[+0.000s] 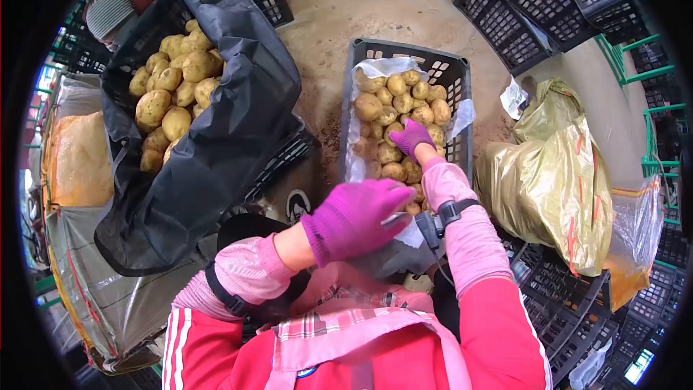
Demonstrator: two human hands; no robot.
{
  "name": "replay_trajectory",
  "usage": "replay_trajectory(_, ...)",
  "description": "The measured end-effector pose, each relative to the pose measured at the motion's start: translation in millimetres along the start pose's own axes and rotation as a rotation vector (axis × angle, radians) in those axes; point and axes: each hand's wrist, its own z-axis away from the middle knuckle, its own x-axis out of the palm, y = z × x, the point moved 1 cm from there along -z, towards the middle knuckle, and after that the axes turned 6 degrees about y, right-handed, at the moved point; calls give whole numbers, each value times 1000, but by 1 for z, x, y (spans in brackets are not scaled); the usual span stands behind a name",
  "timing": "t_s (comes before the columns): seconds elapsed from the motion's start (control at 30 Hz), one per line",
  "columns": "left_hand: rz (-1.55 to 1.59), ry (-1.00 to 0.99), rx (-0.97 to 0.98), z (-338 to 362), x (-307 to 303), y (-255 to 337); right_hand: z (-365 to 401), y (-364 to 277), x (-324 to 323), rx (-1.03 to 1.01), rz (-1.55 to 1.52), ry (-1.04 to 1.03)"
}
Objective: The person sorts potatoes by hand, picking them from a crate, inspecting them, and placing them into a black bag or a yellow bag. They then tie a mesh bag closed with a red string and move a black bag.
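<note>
The potatoes (pixel 395 105) lie heaped in a black crate (pixel 404 49) with a white liner (pixel 382 66), on the dirt floor straight ahead of the person. The right hand (pixel 411 137), in a magenta glove, rests palm down on the heap with its fingers bent over the top ones. I can't tell whether it has closed on a potato, because the glove covers whatever is beneath. The left hand (pixel 354 220) is curled into a loose fist close to the chest, just beside a dark strap (pixel 444 213) on the right forearm. Something pale shows at its fingertips, too small to identify. To my eye, taking from the top of the pile, one potato at a time, would keep the rest from rolling. To the left, a black bag (pixel 238 101) holds more potatoes. On the right a gold sack (pixel 548 180) slumps, and the dark frame edge cuts off the corners.
</note>
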Motion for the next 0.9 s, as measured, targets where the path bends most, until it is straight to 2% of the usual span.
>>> replay_trajectory(0.03, 22, -44, 2, 2, 6, -3, -8, -5, 16, 116, -19, -77)
replay_trajectory(0.1, -88, -181, 17, -2, 7, -9, -4, -22, 43, 233, 11, 64)
replay_trajectory(0.13, -54, -168, -8, -4, 7, -13, -4, -31, 47, 285, 37, 33)
replay_trajectory(0.17, -48, -161, -42, -9, 4, -17, -4, -34, 60, 279, 137, 108)
replay_trajectory(0.23, -21, -155, -111, -15, -3, -19, -8, -21, 67, 209, 92, 188)
replay_trajectory(0.33, -36, -108, -69, -18, -1, -33, -7, 15, 53, 341, -891, -148)
replay_trajectory(0.37, -45, -103, -58, -21, -3, -36, 6, 24, 49, 417, -1329, -171)
replay_trajectory(0.43, -14, -101, -38, -25, -3, -37, 14, 45, 65, 404, -1889, -297)
replay_trajectory(0.5, -7, -105, -10, -29, -3, -39, 18, 43, 63, 454, -1936, -300)
replay_trajectory(0.57, -19, -143, -10, -32, -4, -39, 11, 32, 62, 448, -1771, -268)
replay_trajectory(0.63, -31, -134, -10, -32, -7, -43, -5, 11, 66, 390, -1387, -202)
replay_trajectory(0.7, -36, -85, -5, -29, -8, -48, -24, -12, 68, 297, -1319, -184)
replay_trajectory(0.77, -44, -42, -13, -28, -8, -53, -28, -48, 52, 411, -1186, -151)
replay_trajectory(0.87, -50, -24, -26, -31, -12, -57, -95, 25, 127, -69, -941, -181)
replay_trajectory(0.9, -48, -25, -28, -32, -14, -57, -95, 21, 115, -27, -955, -216)
